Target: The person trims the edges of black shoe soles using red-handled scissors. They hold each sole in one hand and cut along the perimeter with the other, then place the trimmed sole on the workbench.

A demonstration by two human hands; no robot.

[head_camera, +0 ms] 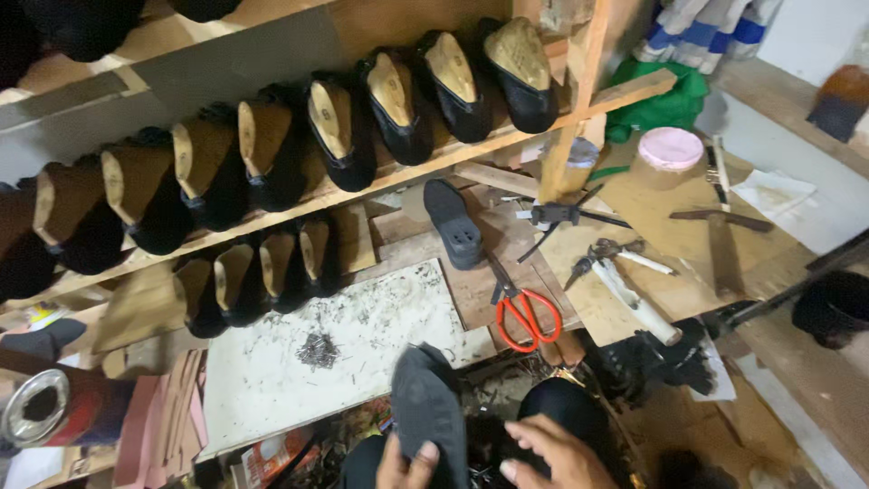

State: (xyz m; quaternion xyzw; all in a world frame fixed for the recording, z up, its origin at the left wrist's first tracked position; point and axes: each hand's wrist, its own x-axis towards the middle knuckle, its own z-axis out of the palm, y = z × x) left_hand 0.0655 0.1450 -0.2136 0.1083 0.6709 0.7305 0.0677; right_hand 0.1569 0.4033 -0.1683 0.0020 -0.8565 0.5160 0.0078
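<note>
At the bottom middle of the head view my left hand (405,464) grips a dark grey shoe upper (425,407) on its last, toe pointing up toward the white work board (272,371). My right hand (552,453) rests just to the right of it, fingers spread over a dark surface on my lap and touching the shoe's lower part. A small pile of tacks (318,349) lies on the white board above the shoe.
Red-handled scissors (523,312) and a black sole (454,223) lie on the wooden bench. Pliers (602,256), a pink-lidded tub (670,149) and other tools sit at the right. Two shelves (299,204) hold several black shoes on wooden lasts. A round tin (36,406) stands at the left.
</note>
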